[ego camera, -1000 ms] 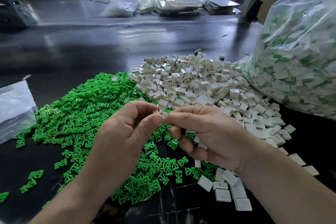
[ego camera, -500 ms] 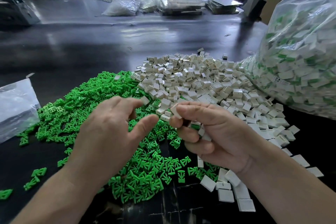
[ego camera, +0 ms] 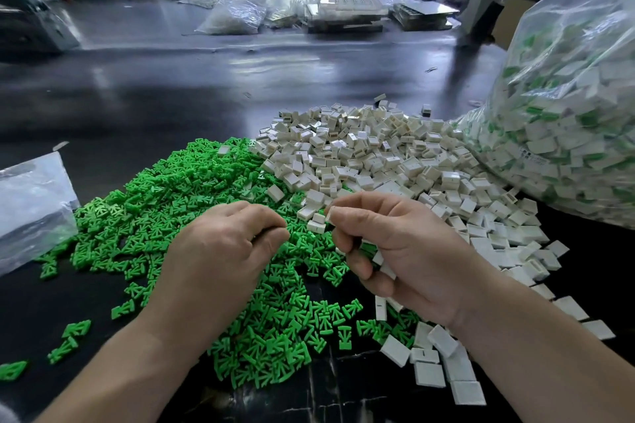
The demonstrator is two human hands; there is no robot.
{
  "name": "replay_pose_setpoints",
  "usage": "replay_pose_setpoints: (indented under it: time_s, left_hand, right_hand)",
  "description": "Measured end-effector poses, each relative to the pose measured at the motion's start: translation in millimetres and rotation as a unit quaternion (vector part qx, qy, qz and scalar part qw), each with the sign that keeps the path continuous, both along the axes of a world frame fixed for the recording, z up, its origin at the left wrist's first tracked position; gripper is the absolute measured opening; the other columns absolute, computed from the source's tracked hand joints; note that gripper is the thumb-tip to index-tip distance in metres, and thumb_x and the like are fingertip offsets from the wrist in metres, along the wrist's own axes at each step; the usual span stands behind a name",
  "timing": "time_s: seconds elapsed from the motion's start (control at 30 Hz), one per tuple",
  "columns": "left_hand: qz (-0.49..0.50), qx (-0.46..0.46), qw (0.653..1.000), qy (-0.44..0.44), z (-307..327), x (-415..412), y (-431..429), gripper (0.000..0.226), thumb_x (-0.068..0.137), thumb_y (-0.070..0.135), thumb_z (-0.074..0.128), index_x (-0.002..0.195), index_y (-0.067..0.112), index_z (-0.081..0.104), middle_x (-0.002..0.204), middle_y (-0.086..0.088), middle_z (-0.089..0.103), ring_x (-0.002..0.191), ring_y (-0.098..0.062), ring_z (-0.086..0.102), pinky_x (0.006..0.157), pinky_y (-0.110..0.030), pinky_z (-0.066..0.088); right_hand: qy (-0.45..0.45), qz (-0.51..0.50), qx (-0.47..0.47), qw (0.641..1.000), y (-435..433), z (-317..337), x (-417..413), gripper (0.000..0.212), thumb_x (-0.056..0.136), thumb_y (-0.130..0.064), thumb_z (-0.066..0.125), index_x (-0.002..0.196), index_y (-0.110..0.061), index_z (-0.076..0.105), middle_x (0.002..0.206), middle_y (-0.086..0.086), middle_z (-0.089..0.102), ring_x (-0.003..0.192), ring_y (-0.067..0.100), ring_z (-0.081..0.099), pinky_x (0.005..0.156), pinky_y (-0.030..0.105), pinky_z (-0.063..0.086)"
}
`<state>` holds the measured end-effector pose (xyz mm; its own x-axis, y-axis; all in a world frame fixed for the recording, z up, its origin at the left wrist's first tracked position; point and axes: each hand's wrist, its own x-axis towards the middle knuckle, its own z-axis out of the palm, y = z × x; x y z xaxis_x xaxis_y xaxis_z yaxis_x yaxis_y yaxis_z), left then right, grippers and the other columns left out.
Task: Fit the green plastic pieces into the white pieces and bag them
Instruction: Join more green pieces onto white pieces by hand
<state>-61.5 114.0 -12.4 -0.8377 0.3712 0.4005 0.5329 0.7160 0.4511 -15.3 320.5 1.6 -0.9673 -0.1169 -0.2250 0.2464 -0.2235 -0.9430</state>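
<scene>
right hand (ego camera: 405, 251) pinches white piece (ego camera: 329, 215) | left hand (ego camera: 223, 244) — over green pile (ego camera: 144, 209)

The left hand (ego camera: 220, 251) sits just left of mid-frame, back up, fingers curled and thumb tip against forefinger; any hold is hidden. Just to its right, the right hand (ego camera: 409, 251) pinches a white piece (ego camera: 329, 215) between thumb and forefinger, its other fingers curled inward.

I log: counter (ego camera: 171, 106), dark, glossy, reflective; green pieces (ego camera: 154, 216), matt moulded plastic; white pieces (ego camera: 378, 154), smooth plastic, faint sheen; bag (ego camera: 567, 113) at right edge, clear crinkled glossy film; flat bag (ego camera: 31, 196) at left edge, same film.
</scene>
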Motion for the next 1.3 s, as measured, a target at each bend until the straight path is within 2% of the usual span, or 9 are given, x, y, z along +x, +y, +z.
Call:
replay_pose_setpoints:
  time_s: [0.07,0.13,0.2,0.3,0.4,0.57,0.9,1.07,1.3]
  left_hand:
    - [-0.004,0.029,0.999,0.016,0,0,2,0.017,0.087,0.039,0.061,0.090,0.026,0.073,0.090,0.016,0.065,0.087,-0.012,0.058,0.076,-0.033,0.048]
    - [-0.002,0.100,0.995,-0.009,2,1,3,0.012,0.086,0.038,0.063,0.088,0.030,0.071,0.091,0.016,0.063,0.089,-0.005,0.058,0.078,-0.021,0.046]
    - [-0.001,0.185,0.981,-0.057,3,2,3,0.009,0.086,0.040,0.063,0.085,0.034,0.069,0.081,0.012,0.064,0.077,-0.002,0.060,0.066,-0.009,0.045]
    - [-0.023,0.321,0.924,-0.204,4,4,2,0.017,0.085,0.044,0.062,0.085,0.028,0.069,0.068,0.002,0.067,0.058,-0.005,0.058,0.052,-0.015,0.048]
    - [-0.063,0.403,0.854,-0.324,2,4,2,0.021,0.080,0.039,0.069,0.093,0.023,0.073,0.073,-0.004,0.067,0.065,-0.015,0.062,0.055,-0.023,0.051]
    - [-0.119,0.459,0.796,-0.375,4,4,3,0.029,0.072,0.023,0.082,0.099,0.018,0.073,0.083,-0.012,0.070,0.072,-0.020,0.066,0.057,-0.025,0.053]
    - [-0.126,0.471,0.800,-0.350,9,12,8,0.017,0.075,0.026,0.073,0.090,0.018,0.073,0.091,-0.017,0.073,0.077,-0.029,0.071,0.058,-0.029,0.055]
    - [-0.145,0.428,0.829,-0.328,11,16,9,0.026,0.075,0.026,0.078,0.100,0.018,0.077,0.080,-0.011,0.068,0.068,-0.022,0.066,0.058,-0.028,0.054]
    - [-0.136,0.390,0.862,-0.292,14,19,8,0.016,0.071,0.025,0.080,0.087,0.022,0.076,0.072,-0.009,0.069,0.061,-0.020,0.066,0.056,-0.026,0.054]
  right_hand:
    - [0.006,0.004,0.009,1.000,-1,1,1,0.015,0.096,-0.016,0.066,0.087,-0.022,0.077,0.072,0.004,0.060,0.048,0.013,0.048,0.034,0.019,0.033]
    - [0.007,0.003,0.010,1.000,-1,2,1,0.015,0.096,-0.014,0.065,0.088,-0.019,0.077,0.073,0.005,0.061,0.049,0.014,0.048,0.034,0.019,0.034]
    - [0.006,0.002,0.010,1.000,-2,2,1,0.015,0.097,-0.012,0.064,0.089,-0.017,0.076,0.075,0.006,0.062,0.049,0.014,0.049,0.034,0.019,0.034]
    - [0.012,0.012,0.019,1.000,-4,2,3,0.015,0.096,-0.013,0.065,0.087,-0.018,0.076,0.076,0.006,0.062,0.050,0.014,0.051,0.034,0.019,0.034]
    - [0.016,0.015,0.025,0.999,-5,3,4,0.015,0.095,-0.014,0.067,0.083,-0.019,0.075,0.075,0.005,0.061,0.049,0.013,0.050,0.034,0.019,0.034]
    - [0.014,0.016,0.011,1.000,-5,5,4,0.010,0.090,-0.020,0.070,0.080,-0.018,0.072,0.071,0.003,0.059,0.047,0.013,0.047,0.034,0.019,0.033]
    - [0.044,0.034,0.041,0.998,-7,4,7,0.018,0.097,-0.023,0.065,0.081,-0.015,0.068,0.069,0.002,0.057,0.044,0.013,0.045,0.034,0.018,0.032]
    - [0.082,0.041,0.107,0.990,-8,-2,7,0.023,0.092,-0.035,0.065,0.086,-0.013,0.066,0.071,0.007,0.057,0.046,0.017,0.045,0.035,0.020,0.033]
    - [0.096,0.043,0.096,0.990,-5,-3,6,0.025,0.090,-0.037,0.066,0.087,-0.012,0.065,0.069,0.006,0.054,0.045,0.015,0.044,0.035,0.020,0.033]
